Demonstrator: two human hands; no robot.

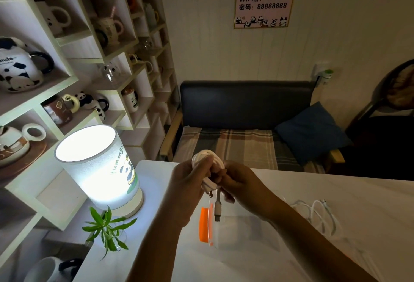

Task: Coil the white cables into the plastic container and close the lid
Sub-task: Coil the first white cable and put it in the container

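Both hands hold a coiled white cable (209,158) in the air above the white table (358,192). My left hand (188,181) grips the coil's left side, and my right hand (240,183) pinches it from the right. Two plug ends hang down from the coil; the longer grey one (217,209) dangles over the clear plastic container (242,230). The container lies on the table below my hands, with an orange clasp (204,224) on its left side. Whether its lid is on is hard to tell. A second white cable (318,214) lies loose on the table at the right.
A lit cylindrical lamp (100,165) stands at the table's left corner, with a small green plant (107,228) in front of it. Shelves of panda mugs (67,57) fill the left wall. A dark bench with a blue cushion (311,131) stands behind the table.
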